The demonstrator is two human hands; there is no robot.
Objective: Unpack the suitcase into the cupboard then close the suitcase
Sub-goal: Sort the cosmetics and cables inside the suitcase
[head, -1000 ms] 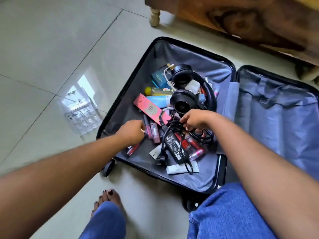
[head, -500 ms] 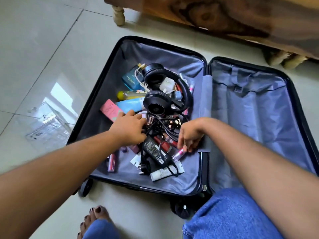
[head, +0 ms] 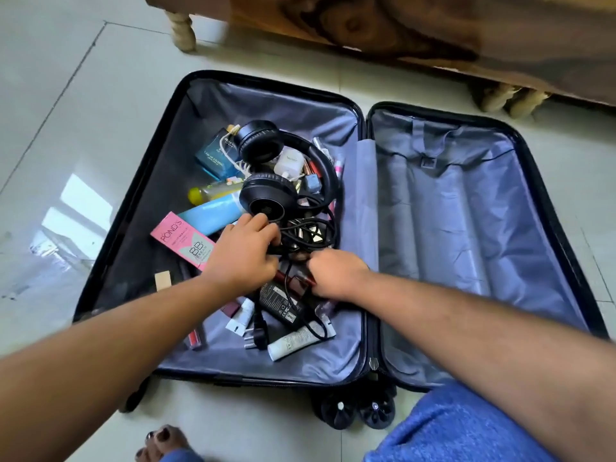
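A black suitcase (head: 140, 208) lies open on the floor, grey lining in both halves. Its left half holds black headphones (head: 266, 191), a tangle of black cable (head: 310, 233), a black power adapter (head: 283, 303), a pink Pond's box (head: 181, 238), a blue tube (head: 213, 211), a blue perfume box (head: 215, 155), a white tube (head: 296, 341) and several lipsticks. My left hand (head: 243, 258) curls its fingers round the cable just below the headphones. My right hand (head: 333, 273) is curled over the lipsticks beside the adapter; what it holds is hidden. The right half is empty.
A wooden piece of furniture (head: 400, 31) on turned legs (head: 181, 31) stands just beyond the suitcase. Glossy pale floor tiles (head: 66, 111) surround it. My blue-jeaned knee (head: 466, 425) is at the bottom right and my toes (head: 160, 441) at the bottom left, near the suitcase wheels (head: 356, 408).
My left hand has moved right from the lipsticks onto the cable under the headphones. My right hand dipped to the lipsticks and now sits close beside the left. The view shifted right.
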